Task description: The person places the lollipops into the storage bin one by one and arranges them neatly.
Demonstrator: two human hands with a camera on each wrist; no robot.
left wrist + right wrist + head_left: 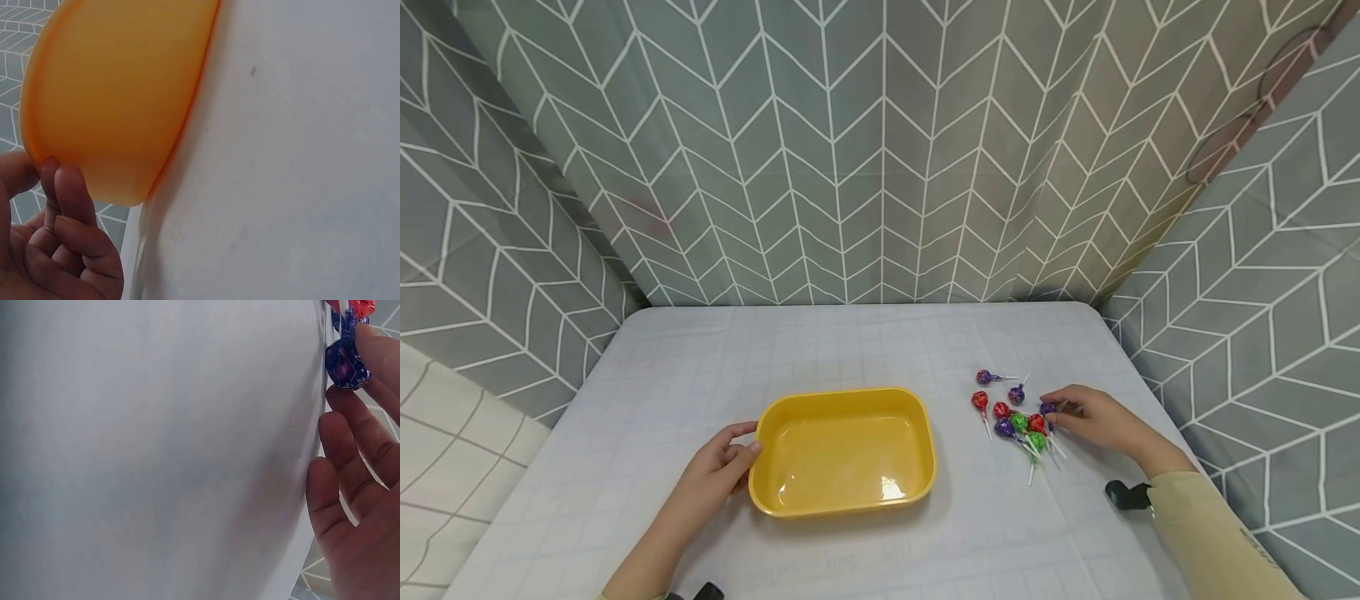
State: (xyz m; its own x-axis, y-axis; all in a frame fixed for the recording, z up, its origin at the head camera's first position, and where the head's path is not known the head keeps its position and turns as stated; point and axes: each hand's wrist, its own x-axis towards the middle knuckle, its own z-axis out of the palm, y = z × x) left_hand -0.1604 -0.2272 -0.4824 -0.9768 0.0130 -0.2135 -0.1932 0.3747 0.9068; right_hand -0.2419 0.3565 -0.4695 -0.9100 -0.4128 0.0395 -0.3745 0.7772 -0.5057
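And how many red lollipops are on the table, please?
3: a red lollipop nearest the yellow tray, a second beside it, a third near the right hand. Others may be hidden.

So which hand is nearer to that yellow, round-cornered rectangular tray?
The left: the left hand touches the tray at its left end. The right hand is farther off, beyond its right side, at a round, purple-wrapped lollipop.

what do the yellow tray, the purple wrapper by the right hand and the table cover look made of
Yellow tray: likely plastic, smooth and glossy with bright highlights. Purple wrapper: probably thin foil or plastic film, shiny and crinkled. Table cover: perhaps cloth or vinyl, matte, with faint creases; hard to tell.
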